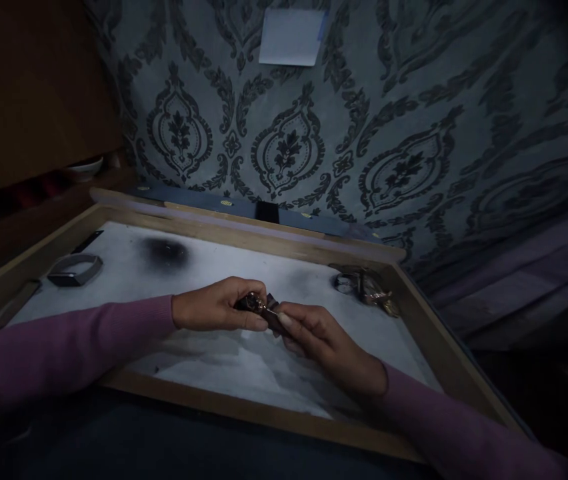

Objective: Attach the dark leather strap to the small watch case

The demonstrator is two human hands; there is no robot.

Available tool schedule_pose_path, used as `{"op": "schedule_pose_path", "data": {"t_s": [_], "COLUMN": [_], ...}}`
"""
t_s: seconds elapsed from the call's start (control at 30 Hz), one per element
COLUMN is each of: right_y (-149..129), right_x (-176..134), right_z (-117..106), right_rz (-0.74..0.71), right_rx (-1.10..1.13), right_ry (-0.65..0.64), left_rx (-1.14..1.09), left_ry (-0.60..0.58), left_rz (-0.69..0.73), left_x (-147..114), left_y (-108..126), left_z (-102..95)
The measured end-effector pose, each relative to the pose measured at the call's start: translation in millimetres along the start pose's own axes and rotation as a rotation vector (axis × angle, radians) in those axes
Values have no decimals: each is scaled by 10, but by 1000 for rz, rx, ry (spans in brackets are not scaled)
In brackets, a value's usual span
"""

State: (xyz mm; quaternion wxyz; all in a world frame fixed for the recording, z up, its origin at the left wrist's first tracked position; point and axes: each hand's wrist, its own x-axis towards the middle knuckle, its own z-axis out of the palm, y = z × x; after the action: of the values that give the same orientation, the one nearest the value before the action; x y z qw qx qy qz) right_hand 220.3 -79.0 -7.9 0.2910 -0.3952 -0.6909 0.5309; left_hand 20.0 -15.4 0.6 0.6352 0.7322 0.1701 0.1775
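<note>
Over the middle of a shallow wooden tray (254, 398) with a white lining, both my hands hold a small wristwatch (253, 303) with a shiny, rose-gold-looking case and a dark strap (275, 321). My left hand (221, 305) is closed around the case end, thumb and fingers at its edge. With thumb and fingers pinched, my right hand (319, 337) grips the strap close to the case. The fingers partly cover the watch, and its dial cannot be made out in the dim light.
A grey-banded watch (75, 270) lies at the tray's left, beside a dark flat strip (87, 241). Several tangled dark and gold pieces (367, 288) lie at the right end. Patterned wallpaper (287, 150) rises behind, carrying a white paper (291, 37). A bowl (83, 169) sits on the left shelf.
</note>
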Motion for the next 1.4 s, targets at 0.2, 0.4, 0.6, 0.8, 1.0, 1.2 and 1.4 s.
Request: {"op": "schedule_pose_path", "data": {"t_s": [0.2, 0.4, 0.6, 0.8, 1.0, 1.2, 1.4], "right_y": [17, 12, 30, 88, 149, 113, 100], "right_x": [22, -5, -43, -8, 79, 111, 119], "right_z": [11, -31, -47, -77, -129, -124, -142], "right_rz": [30, -155, -319, -345, -280, -157, 54], "right_rx": [115, -262, -575, -664, -674, -294, 88], "right_ry": [-34, 4, 38, 71, 72, 6, -78], "left_rx": [43, -90, -358, -320, -98, 117, 235], "left_ry": [-9, -52, -127, -64, 55, 86, 85], "left_rz": [34, -67, -184, -141, -54, 42, 76], "left_x": [6, -11, -35, -9, 33, 60, 63], "left_y": [13, -11, -63, -129, -208, -171, -168], "left_z": [-19, 11, 41, 42, 41, 10, -43]}}
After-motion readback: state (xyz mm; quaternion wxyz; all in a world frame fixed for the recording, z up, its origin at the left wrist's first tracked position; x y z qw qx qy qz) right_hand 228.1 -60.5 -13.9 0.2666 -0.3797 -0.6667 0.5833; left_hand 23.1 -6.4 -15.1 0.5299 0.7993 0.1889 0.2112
